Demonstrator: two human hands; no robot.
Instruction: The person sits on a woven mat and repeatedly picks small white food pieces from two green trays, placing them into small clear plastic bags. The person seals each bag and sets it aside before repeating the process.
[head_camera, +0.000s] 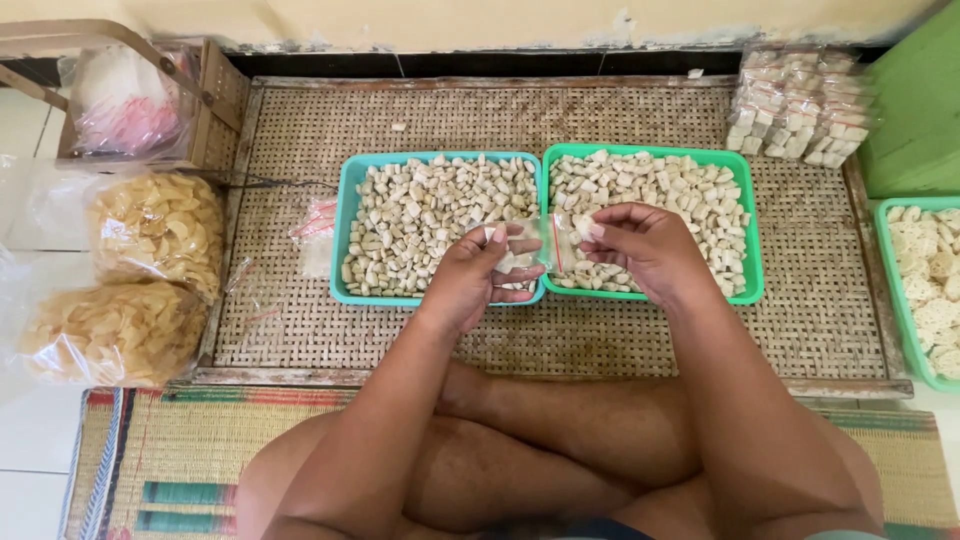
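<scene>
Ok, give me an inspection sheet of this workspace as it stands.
Surface: woven tray on the floor, striped mat in front.
Job's things: small clear bag held over two teal trays of pale pieces.
Clutter: filled bags at back right, loose empty bags, two sacks of chips.
Grippers: left hand and right hand both hold the bag.
Cables: nothing seen.
Surroundings: wall, wooden rack, green bin.
</scene>
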